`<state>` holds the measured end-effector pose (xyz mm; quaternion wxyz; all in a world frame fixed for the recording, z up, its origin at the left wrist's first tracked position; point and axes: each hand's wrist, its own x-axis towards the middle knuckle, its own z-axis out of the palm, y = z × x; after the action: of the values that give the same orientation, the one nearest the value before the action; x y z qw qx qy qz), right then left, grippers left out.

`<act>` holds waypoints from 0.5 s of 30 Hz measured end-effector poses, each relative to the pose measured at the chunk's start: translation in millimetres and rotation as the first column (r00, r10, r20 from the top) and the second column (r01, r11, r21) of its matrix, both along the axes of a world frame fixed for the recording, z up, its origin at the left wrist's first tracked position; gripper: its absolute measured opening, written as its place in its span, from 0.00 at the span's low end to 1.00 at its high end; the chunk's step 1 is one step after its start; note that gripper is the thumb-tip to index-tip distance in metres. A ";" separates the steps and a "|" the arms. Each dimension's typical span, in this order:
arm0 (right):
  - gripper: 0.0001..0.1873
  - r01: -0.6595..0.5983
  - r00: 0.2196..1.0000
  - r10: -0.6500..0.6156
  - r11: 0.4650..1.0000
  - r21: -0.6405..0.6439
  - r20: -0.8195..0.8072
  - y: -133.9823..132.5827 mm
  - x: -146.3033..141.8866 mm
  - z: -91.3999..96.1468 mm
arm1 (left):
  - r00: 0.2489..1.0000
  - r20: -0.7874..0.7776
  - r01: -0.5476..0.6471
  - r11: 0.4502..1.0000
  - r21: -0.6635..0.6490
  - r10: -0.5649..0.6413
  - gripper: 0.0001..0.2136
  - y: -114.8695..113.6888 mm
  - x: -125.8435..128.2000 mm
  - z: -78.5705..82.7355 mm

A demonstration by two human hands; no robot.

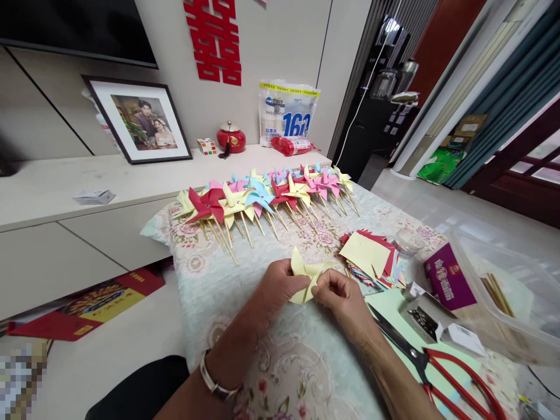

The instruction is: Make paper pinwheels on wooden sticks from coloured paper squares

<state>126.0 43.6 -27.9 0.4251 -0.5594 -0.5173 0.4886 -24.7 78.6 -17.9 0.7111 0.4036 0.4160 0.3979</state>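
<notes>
My left hand (280, 286) and my right hand (343, 297) meet over a pale yellow paper pinwheel (306, 275) above the flowered cloth (262, 361). Both hands pinch it, fingers curled round its folded tips at the centre. A row of finished paper pinwheels (262, 195) on wooden sticks, in red, yellow, blue and pink, lies across the far side of the cloth. A stack of coloured paper squares (370, 259) lies just right of my hands, yellow on top.
Red-handled scissors (437, 364) lie at the right front. Beside them are a small open box of pins (422, 321), a purple box (448, 283) and a clear plastic tub (516, 303) with wooden sticks. A white cabinet (65, 192) with a framed photo (140, 119) stands behind.
</notes>
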 end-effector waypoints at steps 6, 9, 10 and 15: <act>0.12 0.027 0.999 -0.027 1.000 -0.010 0.031 -0.2 -0.3 -0.5 | 1.000 0.003 -0.009 1.000 -0.014 0.009 0.10 0.1 0.7 -1.5; 0.12 0.035 0.999 -0.034 0.999 -0.007 0.041 0.0 -0.6 -1.5 | 1.000 -0.015 -0.013 1.000 -0.018 0.013 0.10 0.5 1.0 -2.6; 0.12 0.035 0.998 -0.035 0.999 -0.007 0.043 0.1 -0.9 -1.6 | 1.000 -0.017 -0.015 1.000 -0.021 0.015 0.10 0.7 1.1 -2.9; 0.12 0.040 0.997 -0.039 0.999 -0.011 0.064 0.4 -1.5 -1.7 | 1.000 -0.009 -0.004 1.000 -0.021 0.004 0.11 0.6 1.0 -2.3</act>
<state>124.4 44.0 -29.6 0.4145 -0.5876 -0.5164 0.4650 -23.8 79.2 -20.2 0.7125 0.3972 0.4243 0.3932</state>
